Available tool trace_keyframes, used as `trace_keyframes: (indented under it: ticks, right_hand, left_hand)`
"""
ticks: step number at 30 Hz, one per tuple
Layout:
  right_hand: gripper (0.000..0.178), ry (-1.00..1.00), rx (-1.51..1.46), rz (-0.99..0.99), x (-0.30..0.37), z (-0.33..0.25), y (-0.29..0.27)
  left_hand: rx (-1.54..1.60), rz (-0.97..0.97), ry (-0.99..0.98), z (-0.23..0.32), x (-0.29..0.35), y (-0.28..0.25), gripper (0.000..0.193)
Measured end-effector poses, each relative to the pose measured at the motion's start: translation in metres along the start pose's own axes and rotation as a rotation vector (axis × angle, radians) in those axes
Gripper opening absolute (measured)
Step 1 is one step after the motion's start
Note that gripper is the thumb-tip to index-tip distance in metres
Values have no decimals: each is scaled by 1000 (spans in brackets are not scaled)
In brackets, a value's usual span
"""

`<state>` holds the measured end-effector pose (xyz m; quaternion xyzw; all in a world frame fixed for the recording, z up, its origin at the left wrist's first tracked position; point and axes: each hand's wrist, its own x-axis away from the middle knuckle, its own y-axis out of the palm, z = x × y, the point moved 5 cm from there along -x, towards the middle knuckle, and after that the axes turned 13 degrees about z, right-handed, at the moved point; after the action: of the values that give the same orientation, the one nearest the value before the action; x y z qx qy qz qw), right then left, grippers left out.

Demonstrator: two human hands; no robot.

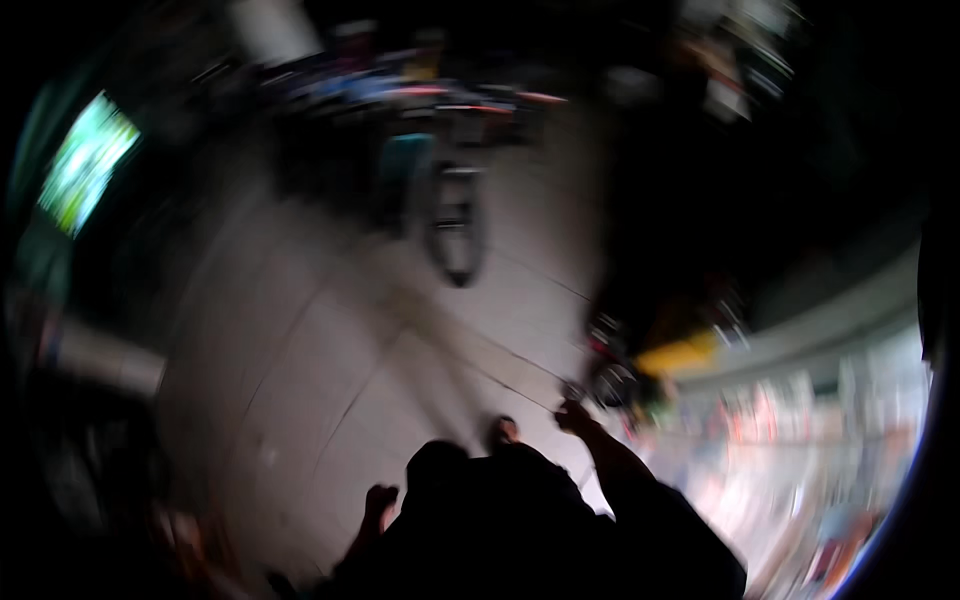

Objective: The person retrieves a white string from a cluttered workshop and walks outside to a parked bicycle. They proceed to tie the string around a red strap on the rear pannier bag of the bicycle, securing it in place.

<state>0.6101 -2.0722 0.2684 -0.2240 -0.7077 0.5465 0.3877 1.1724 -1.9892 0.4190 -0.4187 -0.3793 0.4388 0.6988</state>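
The picture is dark and smeared by motion. My right hand (575, 414) is held out in front of me on the right, its fingers apparently closed. A small dark thing (571, 391) shows at its upper edge, too blurred to name. My left hand (380, 502) hangs low beside my body, in shadow. Its fingers are too dark and blurred to read, and I make out nothing in it. Under both hands is a pale tiled floor (330, 370). The front of one foot (506, 431) shows below my dark clothing.
Ahead stands a wheel (455, 230), seemingly of a parked two-wheeler, with a blurred row of dark vehicles behind it. Another wheel (613, 383) is close to my right hand, near a yellow object (680, 353). A bright green panel (88, 165) glows at far left; strong light floods the right.
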Motion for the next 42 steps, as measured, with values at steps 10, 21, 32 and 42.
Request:
trace_keyframes:
  ticks: [10,21,32,42]
  right_hand:
    - [33,783,-237,276,9,113,-115]
    - [38,1360,-1195,-203,43,-77,-107]
    - [31,1441,-1296,-122,-10,27,-119]
    - [23,1278,-909,-92,-74,356,-159]
  left_hand:
    - [502,-194,-530,-41,-187,-91,39]
    - [540,-289,-642,-52,-507,-152,29]
    - [449,-348,-149,11,-604,-149,33]
    - [-340,-51,259,-12,-550,-123,29]
